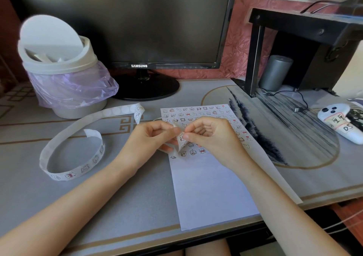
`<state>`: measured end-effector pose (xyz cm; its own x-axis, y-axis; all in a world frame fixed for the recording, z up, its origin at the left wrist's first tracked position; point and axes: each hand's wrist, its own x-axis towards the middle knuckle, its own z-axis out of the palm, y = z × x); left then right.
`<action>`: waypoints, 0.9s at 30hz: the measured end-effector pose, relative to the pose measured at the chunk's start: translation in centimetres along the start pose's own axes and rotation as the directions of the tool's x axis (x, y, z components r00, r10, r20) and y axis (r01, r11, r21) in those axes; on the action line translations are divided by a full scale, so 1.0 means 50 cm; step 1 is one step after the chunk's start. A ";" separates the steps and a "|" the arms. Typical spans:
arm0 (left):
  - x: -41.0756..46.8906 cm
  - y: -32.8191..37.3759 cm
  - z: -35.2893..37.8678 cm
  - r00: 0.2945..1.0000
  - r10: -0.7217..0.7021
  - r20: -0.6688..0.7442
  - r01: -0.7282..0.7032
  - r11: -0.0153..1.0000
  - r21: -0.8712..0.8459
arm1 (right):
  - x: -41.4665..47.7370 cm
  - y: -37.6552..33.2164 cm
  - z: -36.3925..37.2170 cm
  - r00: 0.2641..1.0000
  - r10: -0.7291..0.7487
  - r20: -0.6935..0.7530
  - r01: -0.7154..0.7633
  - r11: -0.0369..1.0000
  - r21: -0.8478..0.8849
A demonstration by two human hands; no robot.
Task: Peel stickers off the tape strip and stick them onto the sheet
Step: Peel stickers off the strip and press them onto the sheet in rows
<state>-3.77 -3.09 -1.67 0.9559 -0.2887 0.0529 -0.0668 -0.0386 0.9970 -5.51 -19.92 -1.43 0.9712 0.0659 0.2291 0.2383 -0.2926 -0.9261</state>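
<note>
Peel step: left hand (155,136) pinches the long white cartoon-sticker tape strip (68,175) over the white paper sheet's (208,187) far half, right hand (213,136) pinching one sticker (181,137) by its edge; bend backing sharply, lift slowly.

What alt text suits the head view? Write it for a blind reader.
Left hand and right hand pinch a sticker strip above a white sheet whose top half holds cartoon stickers. The strip loops left over the grey desk, near a bin and a dark monitor.
</note>
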 end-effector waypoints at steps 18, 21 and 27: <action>0.001 -0.003 0.000 0.999 -0.044 -0.007 0.044 0.999 0.028 | -0.013 -0.006 -0.004 1.000 -0.003 0.030 0.008 0.986 -0.166; 0.002 -0.004 -0.001 0.998 -0.064 -0.007 0.065 0.998 0.021 | -0.019 -0.020 -0.012 0.999 0.017 0.038 -0.014 0.998 -0.058; 0.004 -0.009 -0.002 0.997 -0.075 0.007 0.074 0.994 0.076 | -0.024 -0.034 -0.080 0.985 0.165 -0.058 -0.167 0.985 -0.039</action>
<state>-3.53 -3.03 -2.13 0.9561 -0.2921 -0.0224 -0.0173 -0.1327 0.9910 -7.11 -23.33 1.05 0.9952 -0.0386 0.0901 0.0720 -0.3366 -0.9389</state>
